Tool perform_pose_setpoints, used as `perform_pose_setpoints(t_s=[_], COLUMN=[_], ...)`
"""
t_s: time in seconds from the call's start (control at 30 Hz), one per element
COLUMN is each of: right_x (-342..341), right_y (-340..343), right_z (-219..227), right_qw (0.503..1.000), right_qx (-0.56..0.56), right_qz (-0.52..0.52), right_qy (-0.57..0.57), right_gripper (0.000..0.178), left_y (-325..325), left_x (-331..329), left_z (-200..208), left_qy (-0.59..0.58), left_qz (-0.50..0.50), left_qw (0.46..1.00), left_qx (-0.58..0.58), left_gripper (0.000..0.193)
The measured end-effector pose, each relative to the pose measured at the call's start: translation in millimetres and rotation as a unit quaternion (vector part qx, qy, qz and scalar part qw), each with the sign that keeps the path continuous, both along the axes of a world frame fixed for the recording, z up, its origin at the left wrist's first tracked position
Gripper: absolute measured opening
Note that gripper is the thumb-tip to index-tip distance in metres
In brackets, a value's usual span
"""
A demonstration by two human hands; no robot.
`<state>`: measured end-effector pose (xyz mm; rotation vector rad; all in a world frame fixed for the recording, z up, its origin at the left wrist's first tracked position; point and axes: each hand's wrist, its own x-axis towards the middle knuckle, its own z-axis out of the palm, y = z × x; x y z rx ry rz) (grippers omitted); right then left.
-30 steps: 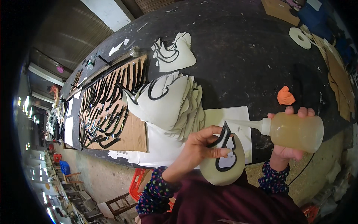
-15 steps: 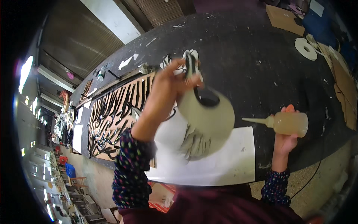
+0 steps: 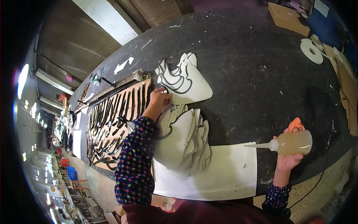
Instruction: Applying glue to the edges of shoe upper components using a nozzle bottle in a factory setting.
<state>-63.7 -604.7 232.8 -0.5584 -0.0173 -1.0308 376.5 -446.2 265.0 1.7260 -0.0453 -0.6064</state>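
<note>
My left hand (image 3: pixel 159 103) is closed with its fingertips on the near-left edge of a white curved panel with black edging (image 3: pixel 195 85). That panel lies on top of a small pile of similar black-edged pieces. Just nearer, a thick fanned stack of white panels (image 3: pixel 175 143) rests partly on a white sheet (image 3: pixel 231 170). To the right, my right hand (image 3: pixel 289 158) is wrapped round a clear squeeze bottle (image 3: pixel 294 143) of yellowish liquid, its long nozzle pointing left. Something orange (image 3: pixel 297 124) shows by the fingers behind the bottle.
Left of the stack, a brown board (image 3: pixel 115 119) carries rows of black curved strips. A roll of white tape (image 3: pixel 311 51) and a cardboard box (image 3: pixel 288 18) sit at the far right of the dark table (image 3: pixel 246 74). A small bottle (image 3: pixel 97 80) stands far left.
The white panel that my left hand held up over the stack now lies on the farther pile. My left hand has come down to its edge. The bottle stays in my right hand.
</note>
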Motion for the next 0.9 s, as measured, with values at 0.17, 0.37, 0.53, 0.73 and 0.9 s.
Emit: perform_pose_setpoints(t_s=[0.17,0.37,0.53,0.73,0.9], right_x=[1.5,3.1,2.9,5.7,6.9], right_y=[2.6,4.0,9.5,16.6,22.4], right_z=[-2.3,-3.4,0.4,6.2,9.2], right_qw=[1.000,0.999,1.000,0.998,0.997], right_qx=[-0.006,-0.029,-0.008,-0.035,-0.049], right_qz=[0.002,0.023,0.016,0.052,0.056], right_qy=[0.023,-0.006,0.010,-0.002,0.021], right_gripper=[0.085,0.082,0.079,0.079,0.079], left_y=[11.1,29.6,78.5,128.8,138.1], left_x=[17.2,11.4,-37.0,-146.9,-147.4], left_z=[-20.1,3.7,59.4,65.6,65.1], left_qy=[-0.058,-0.226,-0.421,-0.463,-0.364], left_qz=[-0.017,-0.038,-0.166,-0.136,-0.069], left_qw=[0.998,0.947,0.865,0.799,0.871], left_qx=[0.033,0.226,0.216,0.360,0.322], left_gripper=[0.043,0.054,0.038,0.064,0.067])
